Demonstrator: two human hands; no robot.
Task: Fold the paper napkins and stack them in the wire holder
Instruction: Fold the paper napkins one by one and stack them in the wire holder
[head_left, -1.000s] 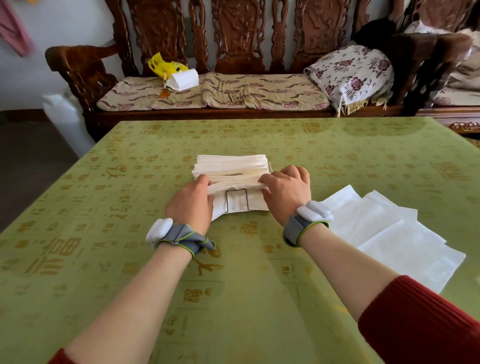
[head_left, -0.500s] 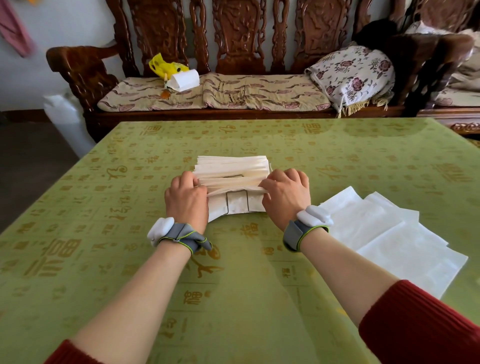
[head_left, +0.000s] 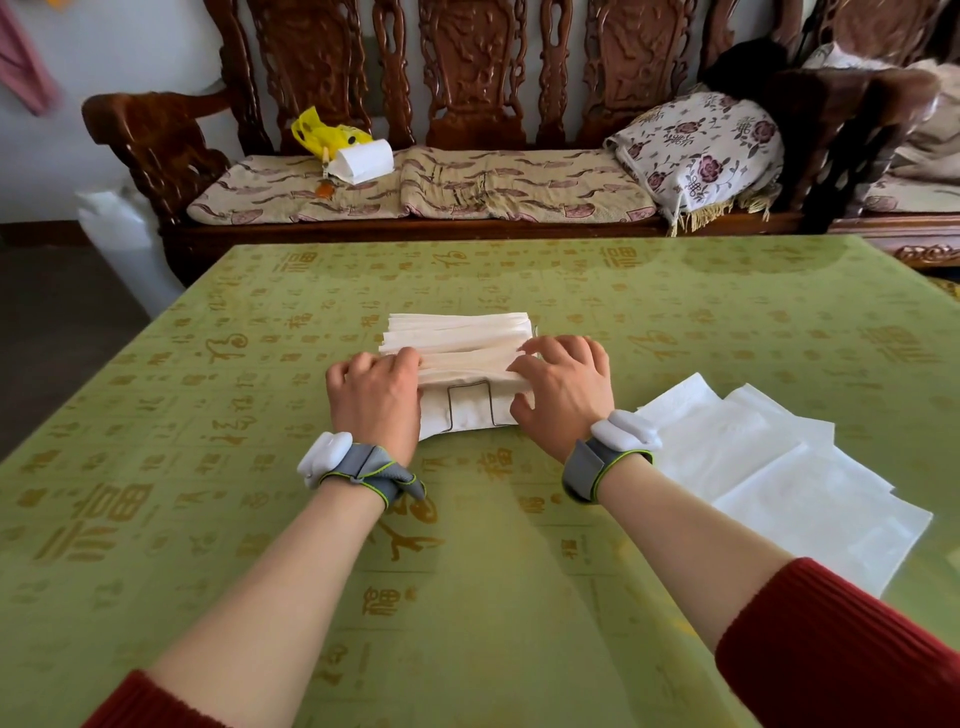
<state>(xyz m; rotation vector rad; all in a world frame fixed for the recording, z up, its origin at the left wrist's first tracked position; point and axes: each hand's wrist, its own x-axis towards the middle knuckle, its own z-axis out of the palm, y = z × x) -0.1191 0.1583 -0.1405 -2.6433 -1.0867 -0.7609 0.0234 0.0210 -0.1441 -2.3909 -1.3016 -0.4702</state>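
- Head view, looking down on a green table with the wire holder at its middle, packed with a napkin stack standing on edge.
- Left hand: knuckles up, fingers curled over the left end of the front napkin, pinching it against the stack.
- Right hand: likewise at the right end, fingers bent round the napkin, thumb low beside the holder's near face.
- Against a second ago: left hand now a little further forward and turned over onto the stack's end, no longer touching it from the near side; right hand almost where it was.
- Front napkin now pressed closer to the stack, less of a separate strip than before.
- Loose flat napkins on the table to the right, near the right wrist, unmoved.
- Grey wrist bands with white pods on both wrists; red sleeves at the bottom edge.
- Carved wooden bench beyond the far table edge.
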